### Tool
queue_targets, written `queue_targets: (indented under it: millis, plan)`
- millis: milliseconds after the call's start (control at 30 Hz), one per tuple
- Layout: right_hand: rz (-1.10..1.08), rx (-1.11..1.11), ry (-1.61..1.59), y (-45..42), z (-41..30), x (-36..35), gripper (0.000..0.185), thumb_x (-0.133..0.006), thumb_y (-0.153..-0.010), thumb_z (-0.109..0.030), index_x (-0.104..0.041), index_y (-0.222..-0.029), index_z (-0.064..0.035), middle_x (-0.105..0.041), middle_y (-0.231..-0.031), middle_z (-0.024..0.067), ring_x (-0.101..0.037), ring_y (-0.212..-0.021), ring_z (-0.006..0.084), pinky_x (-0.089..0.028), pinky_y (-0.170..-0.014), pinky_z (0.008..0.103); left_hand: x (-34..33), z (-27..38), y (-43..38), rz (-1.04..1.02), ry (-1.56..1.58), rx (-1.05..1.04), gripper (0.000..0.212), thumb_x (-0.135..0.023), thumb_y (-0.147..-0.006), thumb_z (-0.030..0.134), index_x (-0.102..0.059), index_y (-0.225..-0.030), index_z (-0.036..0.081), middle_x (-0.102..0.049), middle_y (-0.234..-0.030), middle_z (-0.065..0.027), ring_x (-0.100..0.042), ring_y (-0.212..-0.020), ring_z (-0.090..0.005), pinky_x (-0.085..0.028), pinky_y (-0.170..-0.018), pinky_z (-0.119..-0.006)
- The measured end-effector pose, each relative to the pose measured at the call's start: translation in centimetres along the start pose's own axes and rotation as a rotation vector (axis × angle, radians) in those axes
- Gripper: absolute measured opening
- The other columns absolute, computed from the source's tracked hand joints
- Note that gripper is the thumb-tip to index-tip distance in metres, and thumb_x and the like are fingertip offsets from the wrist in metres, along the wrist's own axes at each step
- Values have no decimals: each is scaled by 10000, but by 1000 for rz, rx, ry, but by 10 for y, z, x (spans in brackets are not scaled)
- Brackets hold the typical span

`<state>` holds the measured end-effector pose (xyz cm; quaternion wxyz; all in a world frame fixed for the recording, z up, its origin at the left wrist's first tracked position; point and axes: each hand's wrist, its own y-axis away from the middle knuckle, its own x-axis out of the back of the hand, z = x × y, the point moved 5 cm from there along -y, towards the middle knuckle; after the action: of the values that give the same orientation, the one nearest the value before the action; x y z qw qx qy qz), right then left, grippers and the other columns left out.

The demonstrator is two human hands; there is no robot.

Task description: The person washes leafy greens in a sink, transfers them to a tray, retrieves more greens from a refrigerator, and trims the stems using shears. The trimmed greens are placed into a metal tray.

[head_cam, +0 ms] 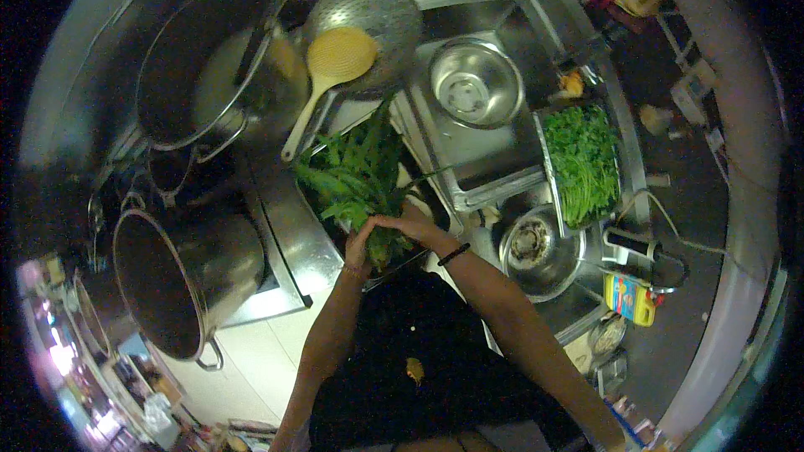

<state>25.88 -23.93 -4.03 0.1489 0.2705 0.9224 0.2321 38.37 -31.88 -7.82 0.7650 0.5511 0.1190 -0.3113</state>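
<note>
In front of my body, a bunch of long leafy greens (352,169) lies in a dark rectangular tray (433,201), leaves spreading away from me. My left hand (359,246) grips the near end of the bunch from the left. From the other side, my right hand (416,226) closes around the same stems. The two hands meet at the thumbs over the greens, and the leaves partly hide the fingers. A black bracelet (453,255) circles my right wrist.
Right of the tray is a steel sink (496,191) holding a steel bowl (477,85). Beyond it are a tray of cut green herbs (581,163), a second bowl (543,251) and a yellow jug (629,301). Large pots (220,263) stand left; a yellow strainer ladle (339,56) rests at the back.
</note>
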Motion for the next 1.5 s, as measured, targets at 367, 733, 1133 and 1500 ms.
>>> queue_targets:
  millis: [367,733,1133,1500]
  plan:
    - [340,450,235,238,-46,96,804,-826,-637,-240,-418,-1282,13,-507,-1243,131,-461,-1156,261,-363,-1004,387,-191,-52,137,-726,-959,-564,388,-696,-787,135,-550,-1139,59,-582,-1117,-76,-576,-962,-212,-488,-805,-381]
    - [1215,346,-227,458,142,198,700,-753,-655,-44,-393,-1250,29,-521,-1170,117,-495,-1076,211,-401,-922,330,-300,-311,144,-993,-1789,-631,759,-652,-760,445,-368,-1369,92,-403,-1365,-181,-425,-1222,-354,-289,-1065,-453]
    - [1137,207,-840,433,152,275,181,-591,-866,-226,-570,-991,-97,-598,-915,27,-590,-871,166,-478,-769,346,-70,-71,84,72,-1392,-1046,330,-706,-732,143,-620,-1030,32,-621,-969,-140,-613,-882,-242,-481,-790,-324]
    - [1092,367,-1084,415,68,341,102,-570,-878,-163,-585,-924,-73,-628,-816,30,-602,-757,161,-504,-657,325,100,41,12,439,-1197,-555,344,-711,-725,290,-615,-853,-15,-642,-795,-106,-566,-679,-252,-452,-670,-363]
